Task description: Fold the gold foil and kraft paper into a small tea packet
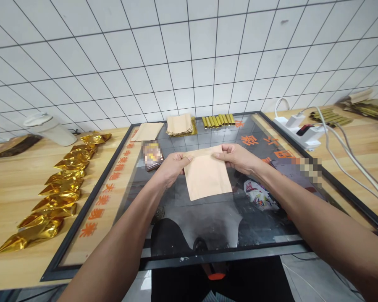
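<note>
A square sheet of tan paper (208,176) is stretched between my two hands, above the glass-topped panel (204,222). My left hand (175,165) pinches its upper left corner with the thumb on top. At the upper right corner my right hand (236,157) grips it the same way; the fingers beneath are partly hidden. Beyond the sheet lies a stack of tan paper (179,125) with gold edges showing. To its right is a row of rolled gold paper tubes (218,121). Left of the stack rests another flat pile of tan paper (148,131).
Several folded gold foil pieces (59,182) line the wooden table (6,201) at left, below a lidded plastic cup (52,130). A brown packet (152,155) lies near my left hand. A white power strip (297,132) with cables stands at right, near more gold tubes (330,116).
</note>
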A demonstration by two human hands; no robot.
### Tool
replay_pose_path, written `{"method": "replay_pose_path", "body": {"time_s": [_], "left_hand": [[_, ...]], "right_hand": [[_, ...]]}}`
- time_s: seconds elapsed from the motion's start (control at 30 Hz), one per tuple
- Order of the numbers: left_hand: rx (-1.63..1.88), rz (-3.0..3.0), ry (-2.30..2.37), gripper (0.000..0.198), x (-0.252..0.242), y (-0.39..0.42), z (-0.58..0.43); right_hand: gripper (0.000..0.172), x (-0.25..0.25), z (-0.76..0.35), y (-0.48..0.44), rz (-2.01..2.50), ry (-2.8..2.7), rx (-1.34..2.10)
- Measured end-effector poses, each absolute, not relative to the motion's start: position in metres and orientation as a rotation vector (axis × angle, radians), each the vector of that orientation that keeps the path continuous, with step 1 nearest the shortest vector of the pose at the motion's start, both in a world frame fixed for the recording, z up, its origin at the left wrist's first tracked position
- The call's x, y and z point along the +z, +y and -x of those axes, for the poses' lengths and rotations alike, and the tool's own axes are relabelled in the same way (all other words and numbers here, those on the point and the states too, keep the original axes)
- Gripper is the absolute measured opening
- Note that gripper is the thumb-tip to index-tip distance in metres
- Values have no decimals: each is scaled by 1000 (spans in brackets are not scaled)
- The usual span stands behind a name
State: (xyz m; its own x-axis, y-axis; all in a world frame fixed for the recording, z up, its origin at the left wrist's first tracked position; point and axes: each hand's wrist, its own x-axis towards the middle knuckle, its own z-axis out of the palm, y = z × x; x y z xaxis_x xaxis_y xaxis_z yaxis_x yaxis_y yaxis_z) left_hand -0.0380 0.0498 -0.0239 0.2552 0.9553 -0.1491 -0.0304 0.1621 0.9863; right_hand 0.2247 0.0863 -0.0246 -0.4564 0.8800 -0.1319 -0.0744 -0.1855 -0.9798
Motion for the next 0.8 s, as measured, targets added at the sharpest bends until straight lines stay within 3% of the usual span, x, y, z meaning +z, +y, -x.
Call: {"method": "replay_pose_path", "body": {"time_s": [0.37, 0.8], "left_hand": [[945, -1256, 1156, 41, -13, 37, 29], [904, -1265, 1137, 46, -22, 49, 43]], "right_hand": [[44, -28, -200, 67, 1038, -1398, 1619], [45, -24, -212, 77, 1047, -1462, 1561]]}}
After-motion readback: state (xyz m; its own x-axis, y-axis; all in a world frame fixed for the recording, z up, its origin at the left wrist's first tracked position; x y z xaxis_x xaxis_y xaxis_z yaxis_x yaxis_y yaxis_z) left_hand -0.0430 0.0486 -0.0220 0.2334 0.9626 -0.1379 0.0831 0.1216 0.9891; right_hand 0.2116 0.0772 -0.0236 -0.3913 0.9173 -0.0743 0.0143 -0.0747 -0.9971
